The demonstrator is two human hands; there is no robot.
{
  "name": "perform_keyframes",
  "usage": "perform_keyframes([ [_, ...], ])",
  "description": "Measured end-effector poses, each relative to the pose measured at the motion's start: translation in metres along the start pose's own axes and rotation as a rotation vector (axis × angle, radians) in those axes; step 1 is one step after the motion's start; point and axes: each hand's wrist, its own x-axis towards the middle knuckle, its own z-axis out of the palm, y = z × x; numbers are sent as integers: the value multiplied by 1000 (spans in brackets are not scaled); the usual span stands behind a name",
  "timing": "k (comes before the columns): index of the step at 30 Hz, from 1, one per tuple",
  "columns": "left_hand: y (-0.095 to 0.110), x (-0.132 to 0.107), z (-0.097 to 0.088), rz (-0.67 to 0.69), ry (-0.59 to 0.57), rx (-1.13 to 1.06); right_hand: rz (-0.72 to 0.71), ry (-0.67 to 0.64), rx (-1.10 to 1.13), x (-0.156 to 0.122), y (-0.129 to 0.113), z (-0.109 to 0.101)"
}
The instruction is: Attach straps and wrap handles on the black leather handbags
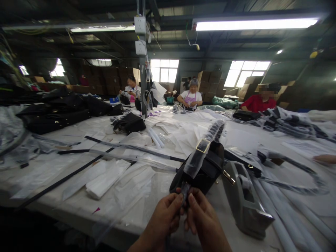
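A black handbag (210, 168) sits on the table in front of me. Its strap (195, 162) arches up, wrapped in clear plastic film, with a gold buckle (203, 145) showing through. At the bag's near side, my left hand (164, 215) pinches a piece of plastic film (185, 190) between thumb and fingers. My right hand (204, 211) closes on the same film from the other side, fingertips almost touching those of the left. Whatever lies inside the film is hidden by my fingers. Just right of the bag stands a grey tape dispenser (245, 201).
Black straps (70, 171) and white paper sheets (107, 178) lie to the left. White rolls (283, 213) run along the right. Black bags (60, 112) are piled at the far left, near a post (143, 80). Several people work across the table; another hand (325, 159) shows at right.
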Motion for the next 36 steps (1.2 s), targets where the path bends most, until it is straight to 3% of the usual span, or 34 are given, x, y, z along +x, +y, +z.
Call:
perform_keyframes([
  [3,-2,1,0,121,98,153,-161,204,-491,-6,-4,-3],
  [6,-5,2,1,229,157,283,-250,278,-779,-1,-12,-3],
  [9,-6,4,1,254,185,314,-261,287,-811,9,-20,1],
  [14,-6,1,0,203,147,228,-226,215,-681,7,-26,-3],
  [18,-7,-2,1,195,155,256,-357,426,-663,4,-49,-18],
  [20,-7,-2,4,214,160,293,-444,449,-484,16,-74,-23],
  [21,-8,-2,5,220,155,305,-449,397,-333,25,-89,-24],
  [24,-8,-2,9,234,122,317,-239,116,47,58,-142,-17],
  [26,-8,-2,10,264,99,344,-138,32,135,76,-179,-7],
  [31,7,-4,-4,489,130,560,-66,-36,42,93,-256,26],
  [36,41,0,-29,857,459,828,-151,-77,-321,91,-321,52],
])
